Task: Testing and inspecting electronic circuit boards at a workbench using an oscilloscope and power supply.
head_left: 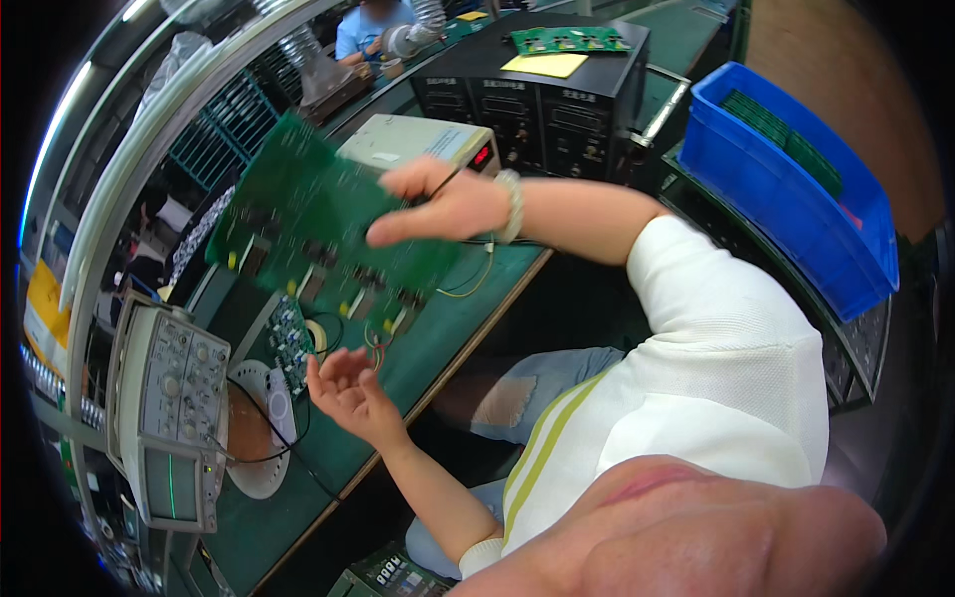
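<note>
A large green circuit board (298, 214) is held tilted above the bench. My right hand (448, 204), with a beaded bracelet at the wrist, is closed on its right side, the thumb lying over the face. A thin dark piece shows by this hand, too blurred to name. Several dark parts and yellow components line the board's lower edge. My left hand (353, 393) is below that edge, apart from the board, palm turned up and fingers loosely spread. Just beyond the left hand lie a smaller populated circuit board (288, 343) and a tape roll (316, 336).
An oscilloscope (169, 408) stands at the left beside a white oval tray (264, 483), cables running across. A beige instrument box (413, 144) and black power units (537, 104) stand behind. A blue bin (786, 189) at right holds green boards. Another person (373, 35) sits at the back.
</note>
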`<state>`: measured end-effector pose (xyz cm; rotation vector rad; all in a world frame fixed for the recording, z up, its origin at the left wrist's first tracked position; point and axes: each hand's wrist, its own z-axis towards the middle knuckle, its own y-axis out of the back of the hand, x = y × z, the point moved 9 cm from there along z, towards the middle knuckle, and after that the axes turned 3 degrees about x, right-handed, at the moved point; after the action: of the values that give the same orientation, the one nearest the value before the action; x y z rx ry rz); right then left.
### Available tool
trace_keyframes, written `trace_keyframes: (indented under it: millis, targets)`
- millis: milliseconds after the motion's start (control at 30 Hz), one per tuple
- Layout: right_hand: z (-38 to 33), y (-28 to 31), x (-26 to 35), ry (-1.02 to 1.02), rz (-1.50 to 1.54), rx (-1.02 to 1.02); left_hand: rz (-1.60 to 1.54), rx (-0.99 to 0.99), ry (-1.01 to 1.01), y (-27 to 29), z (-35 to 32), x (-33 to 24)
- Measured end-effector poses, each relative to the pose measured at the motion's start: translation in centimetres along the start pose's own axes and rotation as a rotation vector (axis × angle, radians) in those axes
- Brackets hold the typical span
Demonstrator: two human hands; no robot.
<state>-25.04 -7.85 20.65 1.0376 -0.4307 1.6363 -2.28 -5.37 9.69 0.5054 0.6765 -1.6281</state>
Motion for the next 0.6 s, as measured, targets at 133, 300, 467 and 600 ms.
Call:
trace_keyframes:
  millis: [133,300,467,600]
  targets:
    - [-5.6,9.7,9.3,0.147,-0.397,-0.248,0.212,-0.11,0.145,2.2,-0.4,1.3]
    - [-19.9,29.5,12.7,-0.269,-0.073,-0.498,0.779,0.047,-0.272,2.2,-0.7,-1.9]
    - [-29.7,28.3,33.7,-0.231,-1.561,-0.742,0.916,0.185,-0.219,5.8,-3.9,1.7]
    - [-41.8,35.7,35.3,-0.705,-1.745,-0.712,1.149,0.447,-0.197,7.5,-8.8,2.5]
